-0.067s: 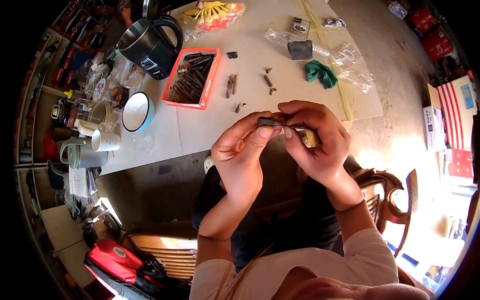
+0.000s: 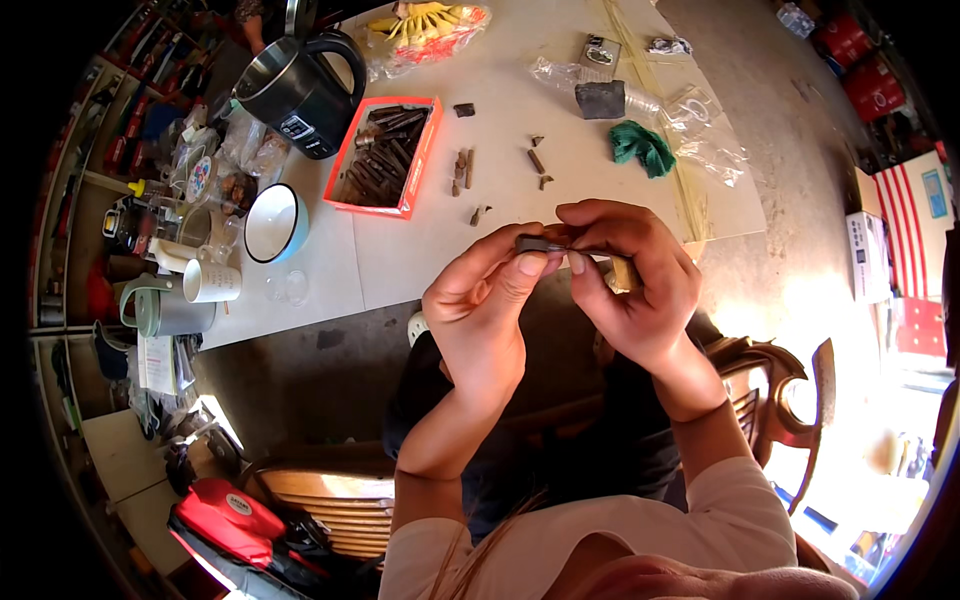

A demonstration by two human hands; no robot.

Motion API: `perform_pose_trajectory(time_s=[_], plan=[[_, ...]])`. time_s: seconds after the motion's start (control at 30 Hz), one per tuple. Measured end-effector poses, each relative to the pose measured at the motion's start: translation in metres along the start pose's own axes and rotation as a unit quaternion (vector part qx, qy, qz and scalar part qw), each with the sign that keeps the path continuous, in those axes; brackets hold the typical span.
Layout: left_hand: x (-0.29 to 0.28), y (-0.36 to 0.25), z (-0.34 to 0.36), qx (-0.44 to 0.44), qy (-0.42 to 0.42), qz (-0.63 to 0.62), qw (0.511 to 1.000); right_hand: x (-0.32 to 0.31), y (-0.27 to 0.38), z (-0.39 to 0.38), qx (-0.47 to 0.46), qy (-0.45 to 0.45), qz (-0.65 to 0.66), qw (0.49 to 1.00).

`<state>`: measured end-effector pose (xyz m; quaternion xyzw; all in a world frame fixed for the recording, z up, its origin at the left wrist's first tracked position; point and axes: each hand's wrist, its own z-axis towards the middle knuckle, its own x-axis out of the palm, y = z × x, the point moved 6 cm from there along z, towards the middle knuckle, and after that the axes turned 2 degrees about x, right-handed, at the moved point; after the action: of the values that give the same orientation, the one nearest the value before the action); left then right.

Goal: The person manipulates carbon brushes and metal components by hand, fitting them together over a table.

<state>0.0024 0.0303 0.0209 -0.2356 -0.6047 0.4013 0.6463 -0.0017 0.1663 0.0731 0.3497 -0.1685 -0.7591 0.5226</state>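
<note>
Plain pale short-sleeved top [image 2: 700, 525]; dark trousers [image 2: 640, 450]; whitish shoe [image 2: 416, 328], partly hidden; forearms [image 2: 445, 425], fingers [image 2: 625, 214] bare.

Pale table [image 2: 390, 262]: kettle [image 2: 318, 92], red box [image 2: 372, 208], bowl [image 2: 272, 226], cloth [image 2: 645, 148].

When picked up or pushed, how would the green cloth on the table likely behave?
The green cloth would probably hang limp when lifted, since it lies in crumpled folds. It is likely light, looking like one small bunched piece. Pushed, it would probably bunch rather than roll, given its irregular outline.
</note>
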Motion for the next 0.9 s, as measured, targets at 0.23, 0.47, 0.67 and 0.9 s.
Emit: perform_pose_trajectory(time_s=[0.23, 0.47, 0.67, 0.9], plan=[[-0.0003, -0.0008, -0.0001, 0.017, -0.005, 0.015, 1.000, 0.0025, 0.0021, -0.0005, -0.010, 0.002, -0.043, 0.999], [0.0002, -0.0006, -0.0009, 0.016, -0.015, 0.014, 1.000, 0.0038, 0.0046, -0.0025, -0.042, -0.014, -0.095, 0.994], [-0.0050, 0.0013, -0.0025, 0.033, -0.028, 0.029, 0.999, 0.0084, 0.0080, -0.0042, -0.087, -0.026, -0.143, 0.986], [-0.0031, 0.0029, -0.0039, 0.027, -0.034, 0.011, 0.999, 0.0075, 0.0082, -0.0042, -0.133, -0.018, -0.149, 0.980]])
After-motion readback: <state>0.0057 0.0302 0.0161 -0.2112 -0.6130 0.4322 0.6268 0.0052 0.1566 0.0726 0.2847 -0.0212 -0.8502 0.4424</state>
